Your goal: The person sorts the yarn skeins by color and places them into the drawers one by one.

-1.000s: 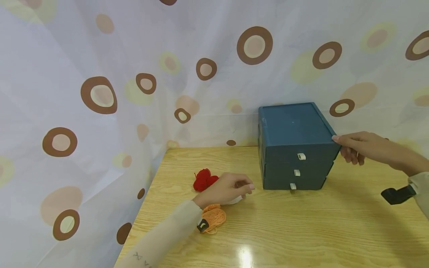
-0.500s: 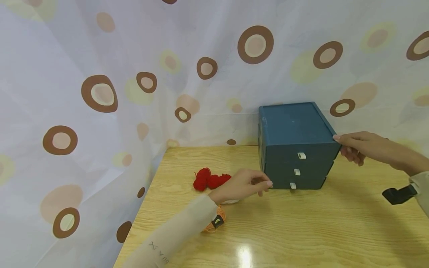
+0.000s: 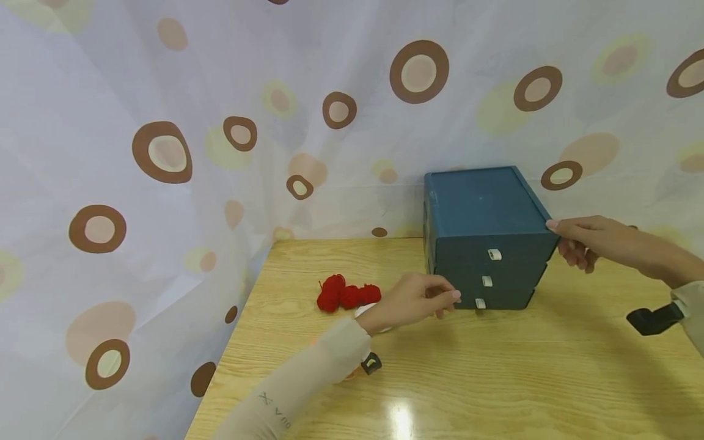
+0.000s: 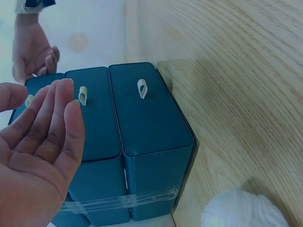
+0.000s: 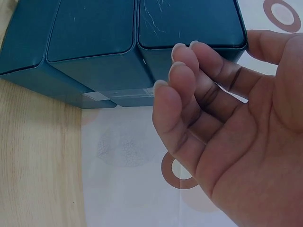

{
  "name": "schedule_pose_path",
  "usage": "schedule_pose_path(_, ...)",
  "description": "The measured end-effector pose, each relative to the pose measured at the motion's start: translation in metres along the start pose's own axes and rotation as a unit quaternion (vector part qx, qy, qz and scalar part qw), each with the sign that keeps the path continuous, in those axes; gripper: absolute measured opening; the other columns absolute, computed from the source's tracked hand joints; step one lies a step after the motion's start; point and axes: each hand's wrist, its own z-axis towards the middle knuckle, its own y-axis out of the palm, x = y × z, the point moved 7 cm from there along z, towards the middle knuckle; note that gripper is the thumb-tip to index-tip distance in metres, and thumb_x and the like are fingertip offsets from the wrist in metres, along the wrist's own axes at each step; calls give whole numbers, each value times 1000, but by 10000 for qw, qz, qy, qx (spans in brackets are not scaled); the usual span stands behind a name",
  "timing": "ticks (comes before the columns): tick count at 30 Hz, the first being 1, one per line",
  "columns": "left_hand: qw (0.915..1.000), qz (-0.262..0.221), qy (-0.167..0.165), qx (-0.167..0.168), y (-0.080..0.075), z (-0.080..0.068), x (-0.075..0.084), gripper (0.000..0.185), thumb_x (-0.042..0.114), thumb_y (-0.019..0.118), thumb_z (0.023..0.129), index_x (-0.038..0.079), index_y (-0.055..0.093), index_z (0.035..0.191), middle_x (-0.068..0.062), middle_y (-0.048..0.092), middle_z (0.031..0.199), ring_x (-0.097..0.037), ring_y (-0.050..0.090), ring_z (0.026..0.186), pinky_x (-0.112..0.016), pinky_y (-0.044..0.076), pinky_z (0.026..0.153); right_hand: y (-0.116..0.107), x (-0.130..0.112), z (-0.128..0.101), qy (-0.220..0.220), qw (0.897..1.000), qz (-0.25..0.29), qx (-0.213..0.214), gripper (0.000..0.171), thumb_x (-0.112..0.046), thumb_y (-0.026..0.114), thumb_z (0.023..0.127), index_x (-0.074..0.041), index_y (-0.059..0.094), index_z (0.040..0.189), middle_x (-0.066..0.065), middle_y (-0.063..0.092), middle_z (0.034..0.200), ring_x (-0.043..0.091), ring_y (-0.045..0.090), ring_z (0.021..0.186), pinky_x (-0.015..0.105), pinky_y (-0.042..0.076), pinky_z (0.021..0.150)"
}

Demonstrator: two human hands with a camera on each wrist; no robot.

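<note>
at the table's (image 3: pixel 495 379) far edge stands the blue three-drawer chest (image 3: pixel 484 235); the right hand (image 3: pixel 591 241), fingers relaxed, rests against its 3 o'clock corner, and the left hand (image 3: pixel 409 301), open, hovers just at 9 o'clock of the bottom drawer tab (image 3: pixel 481 304).

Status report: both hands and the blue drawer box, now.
Left hand open, empty, near bottom drawer's white tab. Right hand open, thumb on top right edge of blue three-drawer box. All drawers closed. Nothing between left hand and tab.

Wooden table (image 3: pixel 495 366): drawer box (image 3: pixel 484 238), red yarn (image 3: pixel 343 294)
</note>
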Motion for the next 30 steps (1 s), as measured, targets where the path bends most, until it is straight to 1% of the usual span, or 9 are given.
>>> schedule_pose_path(3,9999,-118,-99,44,3,2,1,20,34,62,105,19,74,106,10,73,87,-10,71,73,-34,60,74,0,0,-1,-43,10000,36,-32,60,-49,29,112,-1,60,96,12,55,82,30,56,68,37,52,61)
schedule_pose_path(4,9998,-106,-123,63,4,3,2,20,35,62,105,19,73,106,10,73,87,-9,70,73,-33,60,74,1,0,-1,-31,10000,46,-28,60,-50,29,112,-1,60,96,12,55,82,30,57,68,37,52,61)
schedule_pose_path(7,9999,-11,-86,117,6,7,4,23,36,61,105,17,74,108,12,72,86,-8,70,71,-27,58,70,1,1,-1,-22,10000,89,-39,61,-51,29,112,-1,60,96,12,56,82,30,57,68,37,53,62)
schedule_pose_path(10,9998,93,13,168,10,10,5,24,34,61,106,15,74,110,13,72,85,-7,69,68,-24,56,66,1,1,0,-29,9998,160,-63,61,-51,30,112,-1,61,95,12,56,82,29,57,68,37,53,62)
schedule_pose_path(13,9997,60,83,214,13,12,5,23,32,61,106,13,74,111,13,72,85,-8,69,66,-24,56,65,2,1,0,-56,9997,235,-104,62,-52,30,111,-1,60,95,14,57,82,30,57,69,38,53,61)
schedule_pose_path(15,9996,62,106,237,15,14,5,22,32,61,106,14,74,110,14,72,84,-8,68,66,-24,56,64,2,1,0,-71,9996,265,-118,62,-52,31,111,0,60,96,14,57,82,31,57,69,38,52,61)
schedule_pose_path(22,9993,72,183,303,20,21,11,23,34,59,107,16,73,109,13,71,82,-7,68,65,-25,56,62,1,0,-2,-109,9996,248,-59,63,-53,31,111,0,60,95,16,57,83,31,58,68,38,52,61)
schedule_pose_path(26,9993,-47,120,358,24,25,12,23,33,60,106,15,73,108,12,70,81,-12,70,67,-24,56,62,2,0,-2,-89,9996,248,-51,63,-54,30,111,0,59,96,16,57,83,31,57,69,39,52,61)
schedule_pose_path(30,9990,-151,107,403,27,28,15,26,31,59,107,10,74,111,12,71,81,-18,71,70,-24,57,62,2,1,-2,-111,9997,226,-3,61,-52,30,112,0,59,96,15,57,83,31,58,69,38,53,62)
